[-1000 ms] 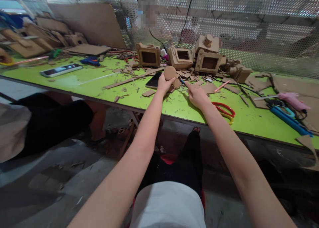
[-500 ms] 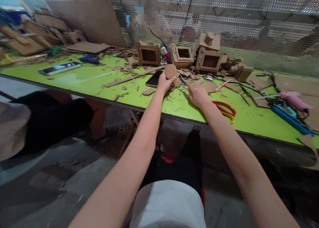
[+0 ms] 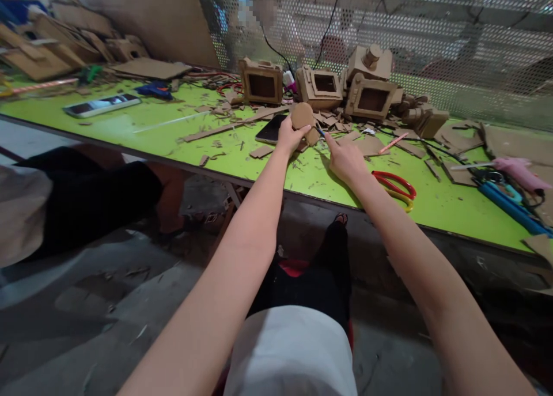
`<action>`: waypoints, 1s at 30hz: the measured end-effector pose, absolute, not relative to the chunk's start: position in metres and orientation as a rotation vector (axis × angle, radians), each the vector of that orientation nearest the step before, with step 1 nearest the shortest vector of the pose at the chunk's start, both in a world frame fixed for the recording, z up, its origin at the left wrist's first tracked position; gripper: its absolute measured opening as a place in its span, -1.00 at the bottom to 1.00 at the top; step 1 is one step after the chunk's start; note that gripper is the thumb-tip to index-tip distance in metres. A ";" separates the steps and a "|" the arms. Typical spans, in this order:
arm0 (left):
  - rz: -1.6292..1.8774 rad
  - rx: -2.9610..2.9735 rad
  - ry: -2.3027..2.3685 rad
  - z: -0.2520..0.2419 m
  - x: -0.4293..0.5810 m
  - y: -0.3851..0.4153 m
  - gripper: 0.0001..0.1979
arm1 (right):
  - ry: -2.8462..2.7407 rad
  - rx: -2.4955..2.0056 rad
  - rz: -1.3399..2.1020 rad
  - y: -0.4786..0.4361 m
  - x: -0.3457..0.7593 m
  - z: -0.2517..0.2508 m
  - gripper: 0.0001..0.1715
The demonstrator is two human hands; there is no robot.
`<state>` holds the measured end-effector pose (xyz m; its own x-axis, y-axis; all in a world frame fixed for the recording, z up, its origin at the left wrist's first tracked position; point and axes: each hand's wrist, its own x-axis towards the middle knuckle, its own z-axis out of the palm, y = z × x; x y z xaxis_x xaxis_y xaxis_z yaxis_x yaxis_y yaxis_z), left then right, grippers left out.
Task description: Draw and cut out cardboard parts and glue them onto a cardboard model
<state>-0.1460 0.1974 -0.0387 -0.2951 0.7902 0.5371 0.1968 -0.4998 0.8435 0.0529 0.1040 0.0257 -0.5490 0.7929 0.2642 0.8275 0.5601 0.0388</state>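
My left hand [image 3: 290, 136] is closed around a small cardboard piece with a round disc [image 3: 302, 115] on top, held just above the green table [image 3: 173, 132]. In my right hand [image 3: 348, 161] is a thin, blue-and-dark tool, perhaps a pen or craft knife [image 3: 321, 132], gripped with the index finger along it. Its tip points at the cardboard piece; whether it touches is too small to tell. A dark phone [image 3: 270, 129] lies beside my left hand. Red-and-yellow-handled scissors [image 3: 394, 184] rest by my right wrist, partly hidden.
Cardboard box models [image 3: 261, 82] stand along the back before a perforated metal screen [image 3: 415, 33]. Scraps litter the table. To the right lie a pink glue gun [image 3: 521, 172] and a blue tool [image 3: 514, 207]. Another person's legs [image 3: 95, 194] are at left.
The view has shifted slightly, so the table things sit a little higher and further right. Both hands keep their holds, with only slight movement.
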 end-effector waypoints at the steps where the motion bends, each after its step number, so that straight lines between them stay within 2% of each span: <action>1: 1.847 1.523 1.237 -0.038 -0.146 0.197 -0.41 | -2.581 -1.380 -0.215 0.104 0.051 0.026 -0.25; 8: 1.806 1.569 1.261 -0.032 -0.142 0.190 -0.45 | -2.583 -1.429 -0.194 0.102 0.044 0.029 -0.25; 17: 1.672 1.691 1.585 -0.022 -0.133 0.176 -0.56 | -2.616 -1.488 -0.240 0.098 0.046 0.030 -0.23; 30: 1.664 1.658 1.548 -0.022 -0.131 0.178 -0.59 | -2.610 -1.411 -0.237 0.099 0.052 0.033 -0.26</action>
<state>-0.1314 0.1777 -0.0224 -0.2705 0.8222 0.5008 0.4402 -0.3570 0.8239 0.0524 0.0992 0.0327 -0.5398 0.8127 0.2192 0.8389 0.5408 0.0609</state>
